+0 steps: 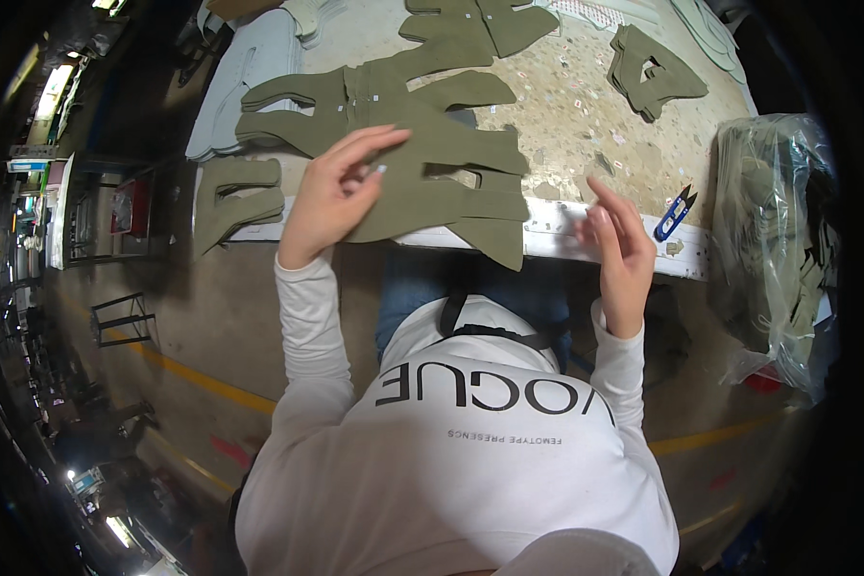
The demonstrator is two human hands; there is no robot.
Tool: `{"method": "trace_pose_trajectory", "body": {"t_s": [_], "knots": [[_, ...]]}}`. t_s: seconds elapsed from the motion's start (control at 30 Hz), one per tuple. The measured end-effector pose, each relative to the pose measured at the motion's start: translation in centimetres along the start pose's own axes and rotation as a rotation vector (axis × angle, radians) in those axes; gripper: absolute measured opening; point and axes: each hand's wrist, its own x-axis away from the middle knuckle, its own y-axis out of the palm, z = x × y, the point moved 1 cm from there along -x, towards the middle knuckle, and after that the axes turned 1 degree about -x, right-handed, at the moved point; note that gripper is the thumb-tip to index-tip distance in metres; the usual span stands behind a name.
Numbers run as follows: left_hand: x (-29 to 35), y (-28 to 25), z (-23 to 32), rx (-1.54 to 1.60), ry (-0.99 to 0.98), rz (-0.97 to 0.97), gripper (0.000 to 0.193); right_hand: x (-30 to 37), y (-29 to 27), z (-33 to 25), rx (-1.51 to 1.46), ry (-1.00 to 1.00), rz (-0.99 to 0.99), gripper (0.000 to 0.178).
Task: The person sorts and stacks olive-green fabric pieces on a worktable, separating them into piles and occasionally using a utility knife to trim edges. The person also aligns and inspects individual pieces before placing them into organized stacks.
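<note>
Olive-green cut fabric pieces [432, 149] lie in overlapping layers at the table's near edge, some with slots and a corner hanging over the edge. My left hand [334, 197] is above their left part, index finger stretched out and thumb apart. A small white sticker [381, 169] shows at the thumb's tip; whether it clings to the thumb or lies on the fabric, I cannot tell. To the right of the pieces, my right hand [626, 252] hovers by the table edge with fingers apart and nothing visible in them. Blue-handled thread snips [675, 215] lie right of it.
Another olive piece [238, 197] lies at the left edge, and a small olive stack [651, 75] at the far right. Pale blue-grey pieces [245, 86] are stacked far left. Small scraps dot the table [566, 120]. A clear plastic bag [773, 230] of fabric stands at right.
</note>
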Motion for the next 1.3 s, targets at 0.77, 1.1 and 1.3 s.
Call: {"method": "trace_pose_trajectory", "body": {"t_s": [0.77, 1.1, 1.3], "knots": [[2.4, 2.2, -3.5, 0.293, -0.118, 0.056, 0.046, -1.0, -3.0, -1.2, 0.228, 0.194, -0.155, 0.079], [4.1, 2.1, -4.0, 0.206, -0.199, 0.21, 0.039, -1.0, -6.6, -7.8, 0.209, 0.048, -0.271, 0.047], [5.1, 2.3, -3.6, -0.116, -0.272, 0.372, 0.029, -2.3, -2.3, -11.5, 0.054, -0.116, -0.394, 0.05]]}}
